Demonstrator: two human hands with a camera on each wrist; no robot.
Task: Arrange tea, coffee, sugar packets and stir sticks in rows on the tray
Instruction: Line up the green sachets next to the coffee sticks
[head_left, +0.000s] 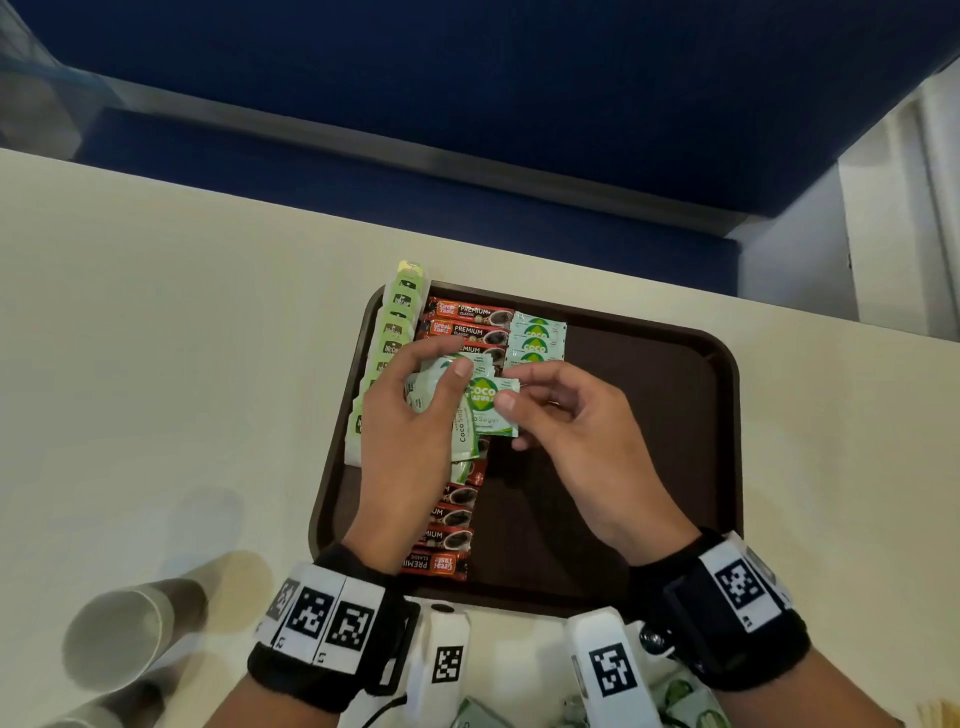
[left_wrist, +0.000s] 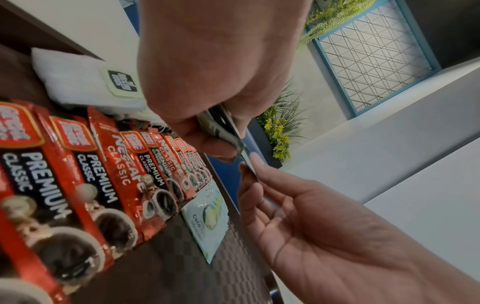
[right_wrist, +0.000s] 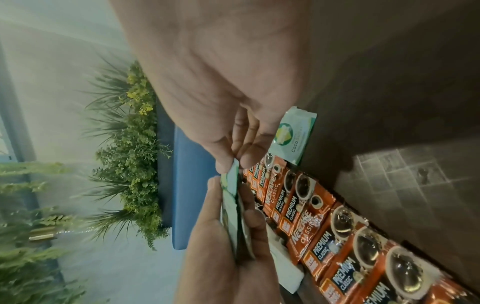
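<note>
A brown tray (head_left: 675, 415) holds a column of green-tagged tea bags (head_left: 397, 332) on its left edge, a column of red coffee sachets (head_left: 467, 325) beside it, and three white-green sugar packets (head_left: 537, 340) laid at the top of a third column. Above the tray my left hand (head_left: 415, 415) grips a fanned stack of sugar packets (head_left: 465, 426). My right hand (head_left: 566, 415) pinches the top sugar packet (head_left: 493, 410) of that stack between thumb and forefinger. In the wrist views the coffee sachets (left_wrist: 85, 185) (right_wrist: 337, 236) lie under both hands, with a laid sugar packet (left_wrist: 207, 216) (right_wrist: 293, 135) beyond them.
The tray's right half is bare brown surface. Paper cups (head_left: 124, 634) lie on the cream table (head_left: 156, 338) at the front left. More loose sugar packets (head_left: 685, 701) lie at the table's near edge, with wooden stir sticks (head_left: 935, 714) at the bottom right corner.
</note>
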